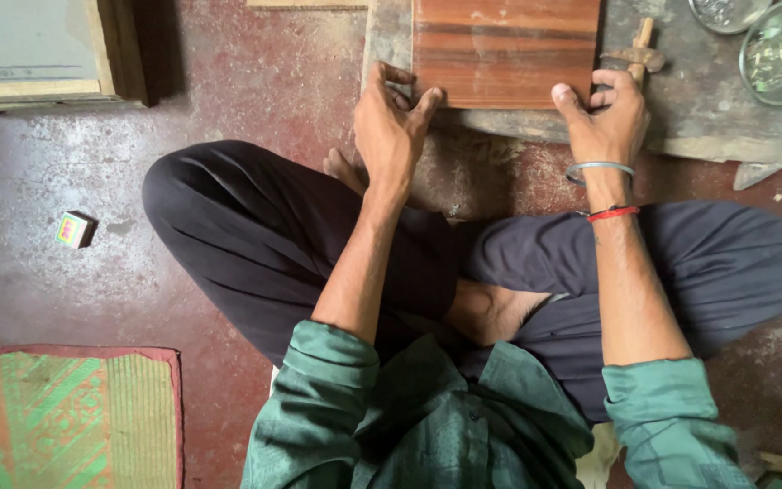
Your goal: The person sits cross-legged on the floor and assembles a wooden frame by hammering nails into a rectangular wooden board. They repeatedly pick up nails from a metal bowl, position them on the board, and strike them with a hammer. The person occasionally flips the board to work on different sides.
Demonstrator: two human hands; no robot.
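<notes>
Left hand (389, 127) | right hand (604, 113) | both gripping wooden board (504, 50) edge

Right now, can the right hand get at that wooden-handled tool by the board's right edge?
Probably yes. The right hand rests on the near right corner of the wooden board, and the wooden-handled tool lies on the stone slab just beyond its fingers, with nothing between them.
</notes>
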